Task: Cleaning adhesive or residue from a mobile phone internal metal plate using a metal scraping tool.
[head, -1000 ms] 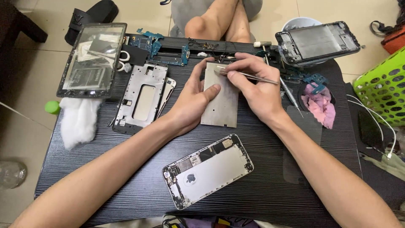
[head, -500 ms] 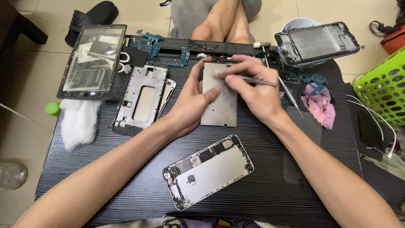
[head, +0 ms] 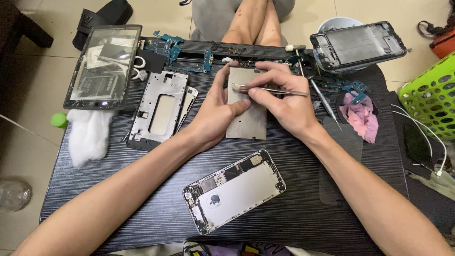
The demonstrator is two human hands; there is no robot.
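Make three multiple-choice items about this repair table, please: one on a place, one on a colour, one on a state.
1. Where does the opened phone lie?
A. Between the two forearms, near the table's front edge
B. Inside the green basket
C. On the white cloth

2. What colour is the crumpled cloth at the right?
A. Blue
B. Pink
C. Black

3. What does the right hand do?
A. Rests flat and empty
B. Holds a cup
C. Pinches tweezers over the metal plate

Answers: 1 A, it lies between the arms; 2 B, the cloth shows pink; 3 C, the fingers pinch the tweezers while the left hand steadies the plate.
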